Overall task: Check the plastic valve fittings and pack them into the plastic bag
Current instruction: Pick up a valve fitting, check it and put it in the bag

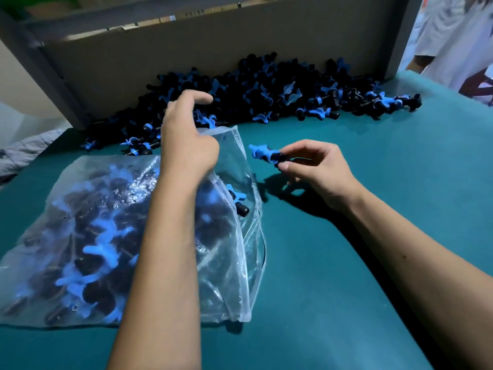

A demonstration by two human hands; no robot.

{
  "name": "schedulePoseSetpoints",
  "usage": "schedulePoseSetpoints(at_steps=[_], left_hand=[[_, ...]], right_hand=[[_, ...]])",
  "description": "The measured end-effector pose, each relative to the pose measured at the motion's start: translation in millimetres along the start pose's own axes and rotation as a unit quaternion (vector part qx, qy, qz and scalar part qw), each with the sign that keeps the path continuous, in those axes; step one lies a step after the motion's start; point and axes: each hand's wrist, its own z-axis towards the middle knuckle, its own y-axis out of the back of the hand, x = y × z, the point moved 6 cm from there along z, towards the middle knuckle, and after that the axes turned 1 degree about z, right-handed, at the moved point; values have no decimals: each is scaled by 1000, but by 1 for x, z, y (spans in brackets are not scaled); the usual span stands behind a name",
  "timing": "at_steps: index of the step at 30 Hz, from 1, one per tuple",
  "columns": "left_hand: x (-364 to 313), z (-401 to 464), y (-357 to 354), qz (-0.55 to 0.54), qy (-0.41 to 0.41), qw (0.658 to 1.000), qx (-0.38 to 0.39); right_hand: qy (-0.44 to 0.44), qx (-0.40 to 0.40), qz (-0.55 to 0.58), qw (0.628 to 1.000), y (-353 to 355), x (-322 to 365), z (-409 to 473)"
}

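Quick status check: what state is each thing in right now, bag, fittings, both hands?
plastic bag: lying on the table, mouth open, partly filled with fittings.
held fitting: pinched in the right hand, above the table, outside the bag.
loose fittings pile: heaped against the cardboard wall, unpacked.
left hand: fingers relaxed, at the bag's mouth; grip on the film unclear.
right hand: pinches one fitting.

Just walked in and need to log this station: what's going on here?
A person is packing black-and-blue valve fittings into a clear plastic bag on the green table. The right hand pinches one fitting just outside the bag's mouth. The left hand hovers open over the bag's upper edge. The bag already holds many; a large loose pile waits against the cardboard behind.
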Motion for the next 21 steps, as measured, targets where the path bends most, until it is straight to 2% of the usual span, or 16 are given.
schedulePoseSetpoints(at_steps=[5,7,9,11,15,18,20,21], left_hand=[[-10,1,2,-112,-21,993,-22],[-15,2,-2,-143,-40,989,-22],[-19,2,-5,-164,-58,985,-21],[-20,1,-13,-178,-68,982,-13],[-6,-1,-35,-178,-31,983,19],[16,-7,-53,-141,24,989,37],[26,-13,-62,-103,55,992,55],[29,-15,-66,-71,61,993,66]], right_hand=[[17,105,-37,994,-49,15,-8],[70,116,-116,984,-71,24,-10],[125,91,-167,974,-93,30,-16],[174,104,-207,957,-116,32,-23],[188,167,-349,903,-138,25,-19],[164,117,-290,936,-114,25,-8],[122,5,-259,958,-83,23,4],[104,-52,-261,958,-65,23,12]])
